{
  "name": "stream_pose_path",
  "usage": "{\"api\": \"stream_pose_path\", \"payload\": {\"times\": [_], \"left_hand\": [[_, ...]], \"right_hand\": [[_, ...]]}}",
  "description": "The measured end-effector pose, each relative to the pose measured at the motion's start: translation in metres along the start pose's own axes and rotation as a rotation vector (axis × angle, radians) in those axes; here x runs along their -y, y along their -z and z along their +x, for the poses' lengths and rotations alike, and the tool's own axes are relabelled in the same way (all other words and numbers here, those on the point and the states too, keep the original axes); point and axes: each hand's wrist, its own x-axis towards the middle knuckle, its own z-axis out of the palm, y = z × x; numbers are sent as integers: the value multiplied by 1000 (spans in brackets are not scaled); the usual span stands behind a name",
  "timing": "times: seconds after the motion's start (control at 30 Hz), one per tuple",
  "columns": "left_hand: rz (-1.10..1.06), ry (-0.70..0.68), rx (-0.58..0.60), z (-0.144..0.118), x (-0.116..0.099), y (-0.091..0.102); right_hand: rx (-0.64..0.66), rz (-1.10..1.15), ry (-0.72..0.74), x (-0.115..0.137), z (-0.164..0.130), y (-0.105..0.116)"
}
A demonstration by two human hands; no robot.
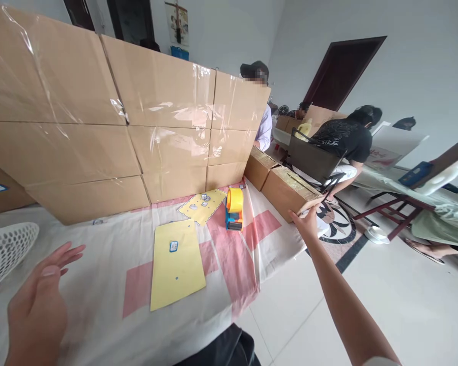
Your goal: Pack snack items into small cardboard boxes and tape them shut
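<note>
My right hand (308, 219) stretches out to the near corner of a cardboard box (288, 189) lying at the table's right edge; its fingers grip that corner. My left hand (41, 300) hovers open above the cloth at the lower left, fingers spread and holding nothing. A yellow sheet (176, 263) with a small blue piece on it lies between the hands. Behind it sits a second yellow sheet (203, 204) with small parts, and next to that an orange and blue tape dispenser (234, 208).
A wall of taped cardboard boxes (130, 122) stands across the back of the table with its white and pink cloth (110, 284). A white mesh basket (3, 249) is at the left edge. Two people sit beyond at the right, one on a chair (315, 162).
</note>
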Motion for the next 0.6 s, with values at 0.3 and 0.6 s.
{"api": "stream_pose_path", "payload": {"times": [0.3,0.6], "left_hand": [[23,-90,69,12,25,2],[19,-69,46,21,30,3]], "right_hand": [[19,21,-112,57,49,-84],[158,48,-61,57,40,-65]]}}
